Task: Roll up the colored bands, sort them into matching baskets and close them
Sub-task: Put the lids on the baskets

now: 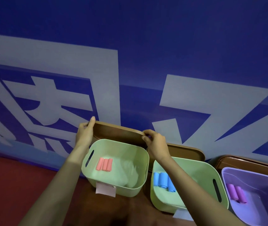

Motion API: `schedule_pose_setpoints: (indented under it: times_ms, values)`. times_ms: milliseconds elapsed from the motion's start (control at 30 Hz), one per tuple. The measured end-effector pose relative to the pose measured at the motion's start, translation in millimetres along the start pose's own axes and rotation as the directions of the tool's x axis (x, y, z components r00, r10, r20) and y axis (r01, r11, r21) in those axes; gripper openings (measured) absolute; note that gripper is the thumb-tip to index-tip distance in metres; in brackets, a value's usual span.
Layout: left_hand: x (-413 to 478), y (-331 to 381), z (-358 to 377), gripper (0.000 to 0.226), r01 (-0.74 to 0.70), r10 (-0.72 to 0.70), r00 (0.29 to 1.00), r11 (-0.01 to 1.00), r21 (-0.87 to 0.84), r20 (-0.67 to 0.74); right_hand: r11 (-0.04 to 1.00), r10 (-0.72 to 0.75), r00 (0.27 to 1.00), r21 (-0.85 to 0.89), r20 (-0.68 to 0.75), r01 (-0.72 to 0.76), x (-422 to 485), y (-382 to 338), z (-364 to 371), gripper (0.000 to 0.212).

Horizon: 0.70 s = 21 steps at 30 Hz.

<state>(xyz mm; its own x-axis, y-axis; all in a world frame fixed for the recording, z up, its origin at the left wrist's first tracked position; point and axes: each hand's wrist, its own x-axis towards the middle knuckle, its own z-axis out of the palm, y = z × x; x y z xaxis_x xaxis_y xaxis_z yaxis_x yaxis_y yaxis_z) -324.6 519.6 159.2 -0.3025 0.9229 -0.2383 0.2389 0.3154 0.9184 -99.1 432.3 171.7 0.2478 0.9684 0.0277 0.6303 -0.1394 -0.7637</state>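
Note:
Three open baskets stand in a row on a dark brown table. The left green basket holds rolled pink bands. The middle green basket holds rolled blue bands. The purple basket on the right holds rolled purple bands. Behind the left basket a brown lid stands tilted on its edge. My left hand grips its left end and my right hand grips its right end.
Two more brown lids lean against the blue and white wall behind the middle and right baskets. Paper labels hang on the fronts of the green baskets. Red floor lies at the left.

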Motion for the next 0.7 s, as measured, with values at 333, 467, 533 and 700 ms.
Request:
schedule_pose_setpoints:
  times_ms: [333,467,533,700]
  values:
    - [-64.4,-16.6,-41.3,0.017,0.040,-0.009,0.998,0.843,-0.537,0.061,0.874,0.239,0.968,0.451,-0.076,-0.180,-69.9,2.7,16.8,0.007]
    - [-84.1,-47.2,-44.6,0.039,0.186,-0.080,0.974,0.821,-0.541,0.213,0.853,0.358,0.927,0.444,-0.114,-0.275,-83.8,8.8,29.3,0.044]
    - [-87.2,-63.8,-45.5,0.041,0.220,-0.104,0.962,0.842,-0.493,0.252,0.846,0.393,0.917,0.414,-0.060,-0.336,-87.4,12.0,32.4,0.062]
    - [-87.8,-81.7,-44.1,0.049,0.168,-0.102,0.975,0.921,-0.351,0.200,0.861,0.440,0.896,0.253,0.068,-0.442,-92.3,19.4,38.3,0.069]
